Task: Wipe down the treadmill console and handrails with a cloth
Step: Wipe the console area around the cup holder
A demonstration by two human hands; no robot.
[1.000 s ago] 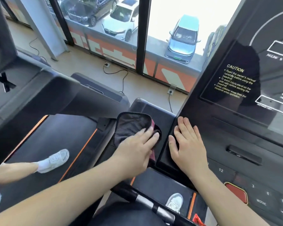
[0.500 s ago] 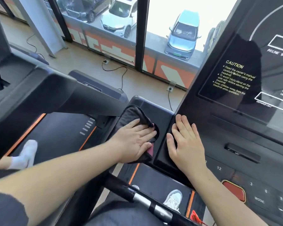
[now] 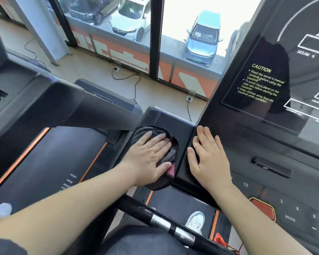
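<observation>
Head view: left hand [image 3: 151, 159] spread, pressing cloth [image 3: 166, 157] into console cup recess [image 3: 175, 144], seemingly.

Beige floor [image 3: 92, 70], bright windows [image 3: 191, 19], parked cars [image 3: 203, 37]

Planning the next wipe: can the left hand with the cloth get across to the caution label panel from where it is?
Probably not directly. The right hand lies flat on the console edge between the left hand, pressing the cloth, and the caution label.

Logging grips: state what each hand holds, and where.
Neither hand grips anything. The left hand presses flat on the middle of the cloth. The right hand rests flat on the console.
</observation>
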